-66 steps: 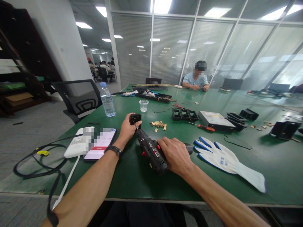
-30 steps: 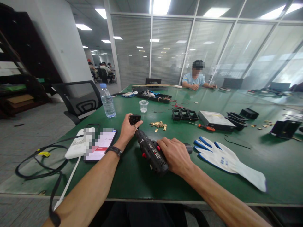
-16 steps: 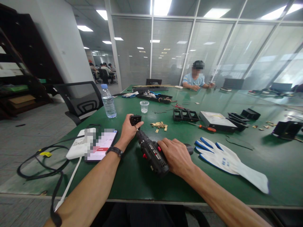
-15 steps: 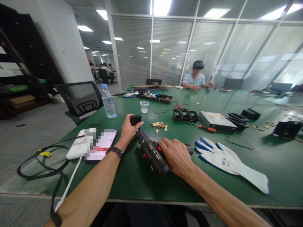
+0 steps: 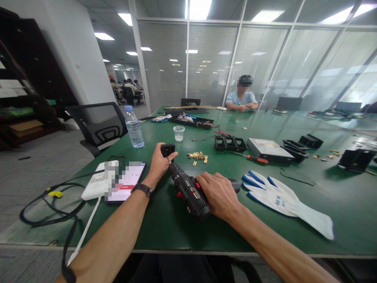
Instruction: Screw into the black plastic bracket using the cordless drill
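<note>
Fingers of our left hand (image 5: 158, 162) pinch a small black block (image 5: 168, 149) above the near middle of the green table (image 5: 165, 232); we cannot tell whether it touches the surface. Our right hand (image 5: 219, 192) wraps around the handle of a black drill (image 5: 190, 190), whose bit points at the block beside our left thumb, contact unclear. Just past the drill, we see brass pieces (image 5: 198, 157) in a loose heap. Behind the block stand a clear cup (image 5: 178, 134) and, left of it, a water bottle (image 5: 134, 131). Rightward lie a black three-compartment frame (image 5: 230, 148), an orange-handled screwdriver (image 5: 257, 159) and a white glove (image 5: 273, 196), near the drill's handle. Left of our left wrist, a phone (image 5: 129, 184) lies beside a white device (image 5: 93, 184). Across the table sits another person (image 5: 235, 99).
</note>
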`<state>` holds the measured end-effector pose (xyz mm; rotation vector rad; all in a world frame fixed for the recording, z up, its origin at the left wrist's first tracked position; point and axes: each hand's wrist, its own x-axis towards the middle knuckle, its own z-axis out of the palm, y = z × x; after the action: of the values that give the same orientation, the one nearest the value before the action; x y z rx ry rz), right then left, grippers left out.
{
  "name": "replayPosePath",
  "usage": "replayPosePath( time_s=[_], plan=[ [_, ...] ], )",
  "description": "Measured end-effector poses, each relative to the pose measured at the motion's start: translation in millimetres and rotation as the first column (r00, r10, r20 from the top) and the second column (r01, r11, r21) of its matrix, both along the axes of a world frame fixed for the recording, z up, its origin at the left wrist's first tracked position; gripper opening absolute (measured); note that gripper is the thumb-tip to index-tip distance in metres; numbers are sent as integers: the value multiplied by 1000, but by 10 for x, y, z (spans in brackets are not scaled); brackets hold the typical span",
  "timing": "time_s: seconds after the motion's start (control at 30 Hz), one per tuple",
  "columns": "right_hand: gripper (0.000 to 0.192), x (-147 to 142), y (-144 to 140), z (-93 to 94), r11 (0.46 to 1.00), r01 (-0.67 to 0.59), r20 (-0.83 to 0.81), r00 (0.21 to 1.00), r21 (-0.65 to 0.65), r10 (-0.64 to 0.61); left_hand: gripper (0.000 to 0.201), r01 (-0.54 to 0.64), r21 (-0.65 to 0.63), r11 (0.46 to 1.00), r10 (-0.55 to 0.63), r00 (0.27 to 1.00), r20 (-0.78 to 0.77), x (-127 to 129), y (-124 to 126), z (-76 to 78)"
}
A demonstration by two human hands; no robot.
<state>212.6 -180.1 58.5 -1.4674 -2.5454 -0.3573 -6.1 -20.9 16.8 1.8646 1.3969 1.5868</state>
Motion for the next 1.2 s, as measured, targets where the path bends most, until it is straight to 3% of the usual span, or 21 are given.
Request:
replayPosePath(
  time_s=[1.2],
  plan=[
    [30,1,15,-28,1000,-7,-7,1000,24,8,56,-13,-19,1000,13,1000,2,13,-41,38]
  ],
)
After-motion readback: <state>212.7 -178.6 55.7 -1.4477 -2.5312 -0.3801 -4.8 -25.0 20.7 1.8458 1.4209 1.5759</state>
